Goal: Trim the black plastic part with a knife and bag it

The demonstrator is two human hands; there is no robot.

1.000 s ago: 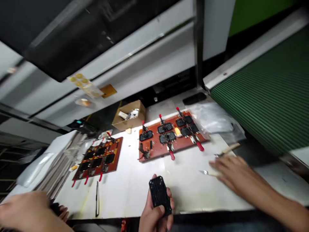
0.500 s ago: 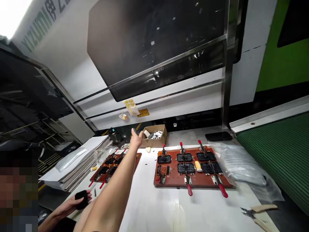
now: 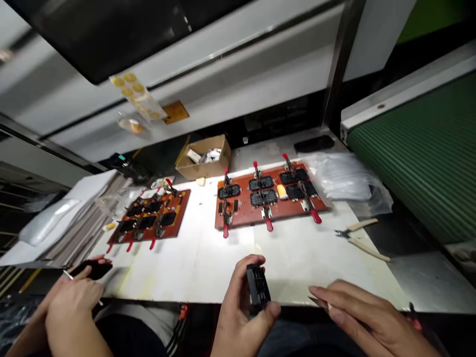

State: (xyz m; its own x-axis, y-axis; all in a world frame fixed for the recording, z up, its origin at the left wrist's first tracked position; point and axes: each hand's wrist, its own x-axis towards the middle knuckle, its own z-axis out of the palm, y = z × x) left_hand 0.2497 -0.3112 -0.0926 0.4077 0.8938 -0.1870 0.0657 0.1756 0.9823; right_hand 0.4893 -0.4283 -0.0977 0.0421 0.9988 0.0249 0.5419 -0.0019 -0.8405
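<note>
In front of the table's near edge, my left hand (image 3: pixel 241 310) grips a black plastic part (image 3: pixel 258 286) on its side between thumb and fingers. To the right of it, apart from the part, my right hand (image 3: pixel 366 315) pinches a small pointed blade (image 3: pixel 318 301); the rest of that tool is hidden in the hand. Beyond my hands lies a reddish-brown fixture board (image 3: pixel 245 218) with red-handled toggle clamps and several black parts. One slot at its front left has no large black part in it. A yellow-and-white piece (image 3: pixel 281 192) rests among the parts.
At left, a co-worker's hands (image 3: pixel 76 295) hold a black part (image 3: pixel 94 269) and a thin white tool. A second fixture board (image 3: pixel 178 218) lies ahead of them. Also around are a cardboard box (image 3: pixel 203 171), cutting pliers (image 3: pixel 360 238), bagged sheets (image 3: pixel 342 176) and a green conveyor (image 3: pixel 420 134).
The view has tilted down and shifted. Both my hands now show, with the black part and the blade. An arm that reached to the cardboard box has drawn back from it.
</note>
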